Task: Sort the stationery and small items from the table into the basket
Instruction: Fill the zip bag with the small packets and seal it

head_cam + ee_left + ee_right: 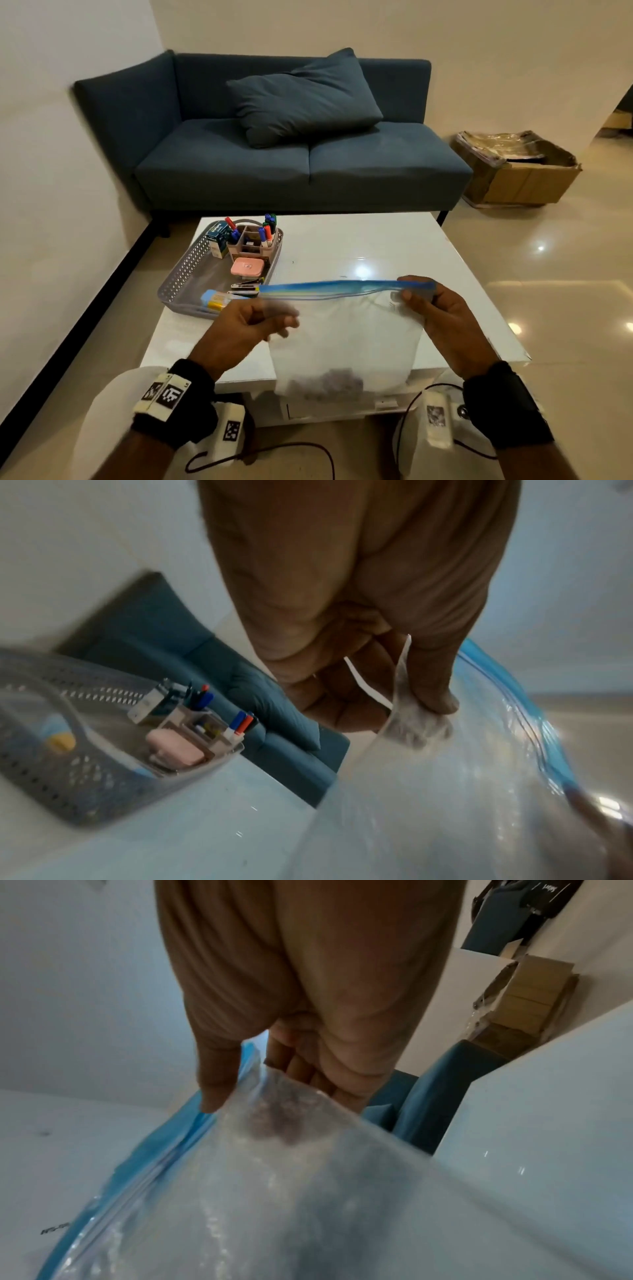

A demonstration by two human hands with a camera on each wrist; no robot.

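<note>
Showing between the fingers: clear frosted plastic zip bag [346, 329] with blue seal strip; beyond them, grey perforated plastic basket [191, 274], pink rounded case [247, 266].

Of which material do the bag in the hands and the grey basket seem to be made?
The bag: thin, flexible, translucent plastic film, probably; it hangs limp, and a blue zip strip closes its top.
The basket: rigid moulded plastic, apparently, matte grey, with regular perforated walls.

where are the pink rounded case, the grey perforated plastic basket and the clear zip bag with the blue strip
pink rounded case [247, 266], head view, on its lid
grey perforated plastic basket [186, 270], head view, on its left wall
clear zip bag with the blue strip [346, 329], head view, on its clear front
</note>
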